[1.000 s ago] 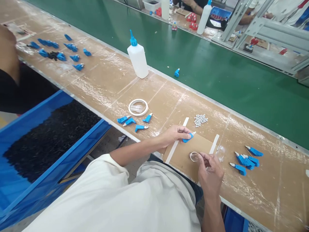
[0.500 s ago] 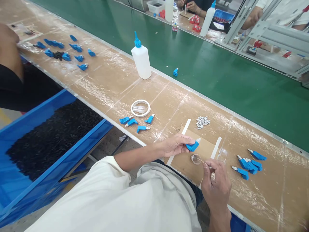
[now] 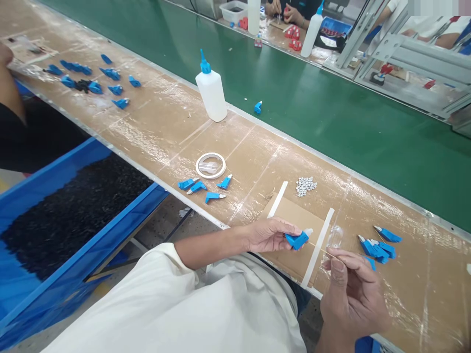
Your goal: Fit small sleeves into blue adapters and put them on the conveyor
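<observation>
My left hand [image 3: 270, 234] pinches a blue plastic part [image 3: 297, 240] with a whitish tip, above a cardboard sheet [image 3: 303, 215] held by white tape strips. My right hand [image 3: 355, 289] grips a thin wooden stick [image 3: 324, 251] between thumb and fingers, its end pointing left toward the blue part. The small round cup is out of sight, perhaps behind the blue part. Several similar blue parts [image 3: 376, 249] lie beyond my right hand, and more blue parts [image 3: 212, 197] lie to the left. A pile of small grey pieces [image 3: 305, 186] sits past the cardboard.
A white squeeze bottle [image 3: 212, 95] with a blue nozzle stands by the green conveyor belt [image 3: 312, 117]. A tape roll [image 3: 211, 165] lies nearer. At lower left is a blue bin [image 3: 22, 196] of black pieces. A co-worker's arm [image 3: 13, 93] shows at left; others work across the belt.
My right hand has drawn the stick away from the small cup, moving right and toward me. My left hand has brought the blue part slightly lower, over where the cup was seen.
</observation>
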`<state>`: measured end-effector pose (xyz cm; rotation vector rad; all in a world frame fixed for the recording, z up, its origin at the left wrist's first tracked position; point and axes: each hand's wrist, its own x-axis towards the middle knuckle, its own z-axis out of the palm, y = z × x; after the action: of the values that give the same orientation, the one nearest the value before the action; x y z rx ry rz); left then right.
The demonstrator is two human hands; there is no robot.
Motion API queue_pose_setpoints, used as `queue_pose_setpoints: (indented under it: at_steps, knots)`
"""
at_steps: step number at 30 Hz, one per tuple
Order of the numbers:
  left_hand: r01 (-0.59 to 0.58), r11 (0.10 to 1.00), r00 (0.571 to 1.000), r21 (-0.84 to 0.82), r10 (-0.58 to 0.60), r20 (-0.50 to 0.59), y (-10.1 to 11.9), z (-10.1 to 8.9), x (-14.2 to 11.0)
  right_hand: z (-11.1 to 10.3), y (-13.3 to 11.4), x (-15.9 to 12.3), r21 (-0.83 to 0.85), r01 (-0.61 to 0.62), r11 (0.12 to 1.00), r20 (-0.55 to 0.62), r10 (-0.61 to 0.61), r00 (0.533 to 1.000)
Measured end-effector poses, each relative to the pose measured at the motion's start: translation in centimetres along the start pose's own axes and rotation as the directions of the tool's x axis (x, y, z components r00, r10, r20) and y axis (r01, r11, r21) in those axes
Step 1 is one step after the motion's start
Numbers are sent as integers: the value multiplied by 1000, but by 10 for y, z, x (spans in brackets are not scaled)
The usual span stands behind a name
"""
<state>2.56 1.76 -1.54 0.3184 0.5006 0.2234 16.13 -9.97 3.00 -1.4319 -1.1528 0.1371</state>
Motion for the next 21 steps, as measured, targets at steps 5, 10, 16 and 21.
queue_pose_setpoints:
  at_steps: [5, 10, 16, 21]
  knots:
    - [-1, 1000, 1000, 8, 1, -1, -1, 1, -1, 3, 5, -3, -33, 70, 997, 38, -69, 997]
    - [-7, 1000, 1000, 17, 7, 0, 0, 2, -2, 1, 8, -2, -98, 111, 989, 89, -103, 991]
    - [-16, 999, 1000, 43, 16, 12, 0, 2, -1, -1, 9, -1, -229, 202, 952, 164, -167, 972]
    - [-25, 999, 1000, 44, 25, -3, 0, 1, -1, -1, 9, -2, -249, 322, 914, 225, -269, 937]
